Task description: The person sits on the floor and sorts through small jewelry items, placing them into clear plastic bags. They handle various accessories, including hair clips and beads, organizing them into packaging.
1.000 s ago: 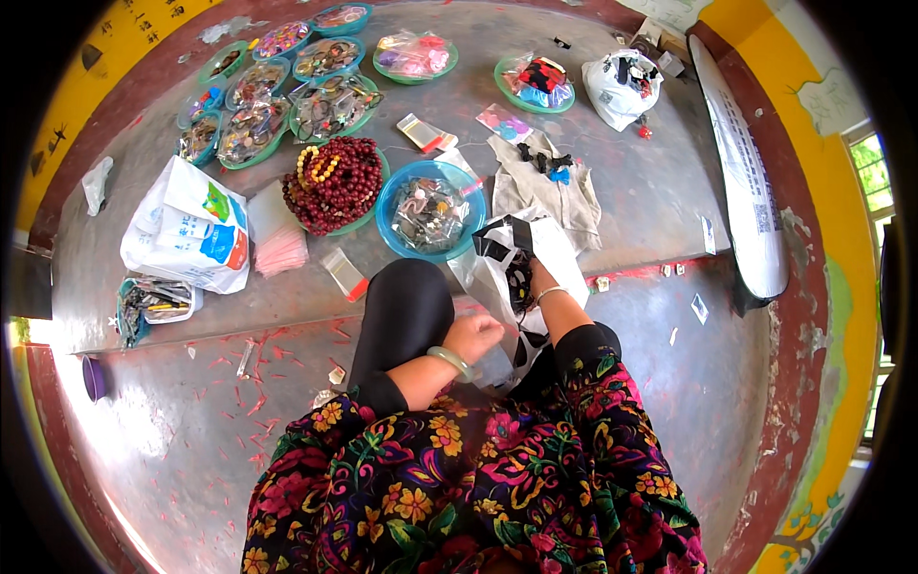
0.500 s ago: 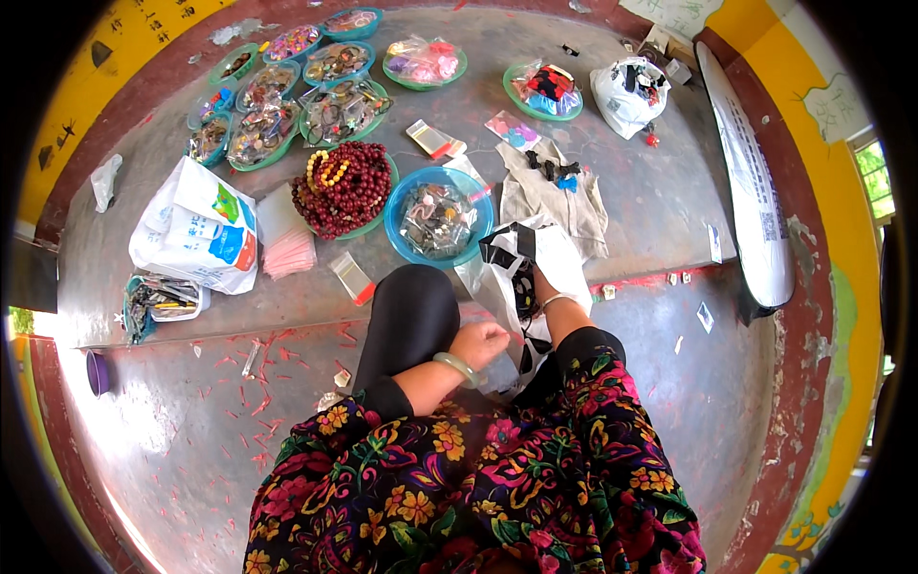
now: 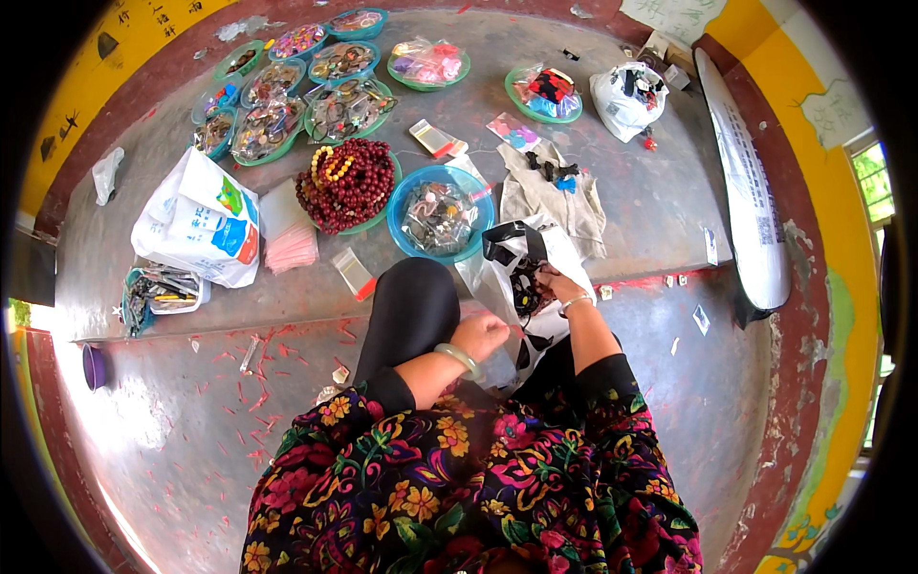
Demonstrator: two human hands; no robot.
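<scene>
A white plastic bag with black print point(image 3: 564, 247) stands with its mouth spread in front of me. Dark, tangled small items point(image 3: 523, 287) fill its opening. My right hand point(image 3: 562, 287), a pale bangle at its wrist, is at the bag's mouth with its fingers curled down among the dark items; what is between them is hidden. My left hand point(image 3: 481, 337), with a pale green bangle point(image 3: 457, 359), is closed beside the bag near my knee; anything inside it is hidden. Just beyond the bag sits a blue basin point(image 3: 397, 230) of small clear packets point(image 3: 440, 218).
Dark red bead strings point(image 3: 354, 196) are heaped left of the basin. Several bowls of packets, including one with pink pieces point(image 3: 430, 63), stand farther back. A grey cloth point(image 3: 559, 206) lies beyond the bag. A large white bag point(image 3: 201, 225) stands left; another white bag point(image 3: 622, 105), far right.
My right hand has come up from deep inside the bag to its mouth, so its fingers now show among the dark items. My left hand has stayed nearly still.
</scene>
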